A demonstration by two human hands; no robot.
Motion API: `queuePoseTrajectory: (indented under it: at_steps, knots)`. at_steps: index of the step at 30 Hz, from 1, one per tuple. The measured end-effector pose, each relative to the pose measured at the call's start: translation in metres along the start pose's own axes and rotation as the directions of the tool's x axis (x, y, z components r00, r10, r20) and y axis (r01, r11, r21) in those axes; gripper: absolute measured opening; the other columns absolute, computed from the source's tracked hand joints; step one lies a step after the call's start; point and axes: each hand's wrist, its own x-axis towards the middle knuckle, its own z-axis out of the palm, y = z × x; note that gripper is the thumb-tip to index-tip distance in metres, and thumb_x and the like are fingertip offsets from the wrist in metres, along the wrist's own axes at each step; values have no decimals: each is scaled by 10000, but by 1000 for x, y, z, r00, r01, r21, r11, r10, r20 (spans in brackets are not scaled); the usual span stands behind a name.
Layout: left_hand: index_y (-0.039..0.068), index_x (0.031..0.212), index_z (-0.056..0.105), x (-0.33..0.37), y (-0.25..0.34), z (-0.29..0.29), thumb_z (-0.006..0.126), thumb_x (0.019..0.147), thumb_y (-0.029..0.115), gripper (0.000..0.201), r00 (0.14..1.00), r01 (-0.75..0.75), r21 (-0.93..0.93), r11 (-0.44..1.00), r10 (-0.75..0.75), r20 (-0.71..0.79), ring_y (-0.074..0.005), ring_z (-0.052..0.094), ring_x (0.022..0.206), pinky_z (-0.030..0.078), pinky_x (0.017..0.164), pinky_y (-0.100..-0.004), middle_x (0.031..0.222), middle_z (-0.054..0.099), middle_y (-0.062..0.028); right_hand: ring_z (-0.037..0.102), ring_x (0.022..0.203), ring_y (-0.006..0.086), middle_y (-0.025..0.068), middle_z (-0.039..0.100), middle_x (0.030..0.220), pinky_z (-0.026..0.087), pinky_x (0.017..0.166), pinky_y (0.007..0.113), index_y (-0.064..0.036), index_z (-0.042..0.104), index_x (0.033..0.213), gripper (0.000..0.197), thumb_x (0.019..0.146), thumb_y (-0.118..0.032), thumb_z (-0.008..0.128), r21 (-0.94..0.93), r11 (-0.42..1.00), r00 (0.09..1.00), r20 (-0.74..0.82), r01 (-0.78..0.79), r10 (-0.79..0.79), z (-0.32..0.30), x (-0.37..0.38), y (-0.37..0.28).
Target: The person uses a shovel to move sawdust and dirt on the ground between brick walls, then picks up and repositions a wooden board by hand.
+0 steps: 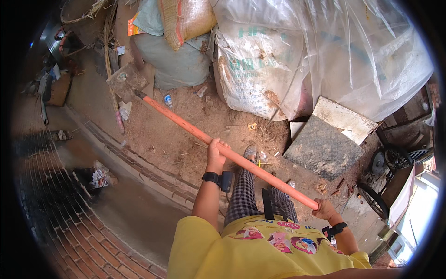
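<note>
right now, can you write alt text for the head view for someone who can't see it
The left hand and right hand of someone in a yellow shirt grip the long orange handle of a shovel-like tool, its flat end at upper left. Ahead are bulging sacks, clear plastic sheeting and loose boards around littered dirt ground.

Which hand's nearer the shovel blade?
Left. The left hand grips the orange handle partway along; the right hand holds the end opposite the shovel blade.

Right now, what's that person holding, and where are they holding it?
A shovel, by its orange handle: the left hand grips around the middle, the right hand the end away from the blade.
</note>
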Motion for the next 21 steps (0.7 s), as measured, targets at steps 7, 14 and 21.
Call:
queuePoseTrajectory:
  at_steps: [7,14,21]
  knots:
    - [69,705,369,-33,-180,-29,521,763,114,169,960,233,-37,972,-236,-152,-172,398,554,395,617,-364,656,386,-30,585,671,338,165,596,686,473,634,403,-58,563,742,251,565,-225,623,-290,842,880,-291,-454,374,2,-168,135]
    - [35,908,387,-192,-440,30,514,764,163,231,747,665,-119,738,-658,91,-251,489,865,416,817,-404,883,438,-107,552,651,359,152,562,627,443,593,426,-45,513,697,163,564,-90,596,-374,599,669,-627,-708,399,-52,-384,311]
    - [32,1053,376,-286,-571,58,550,745,257,419,475,859,119,497,-863,174,-291,451,1037,375,912,-417,1066,444,-139,484,667,369,171,496,659,369,611,453,-6,446,725,183,565,52,513,-529,412,652,-715,-742,255,-109,-537,346]
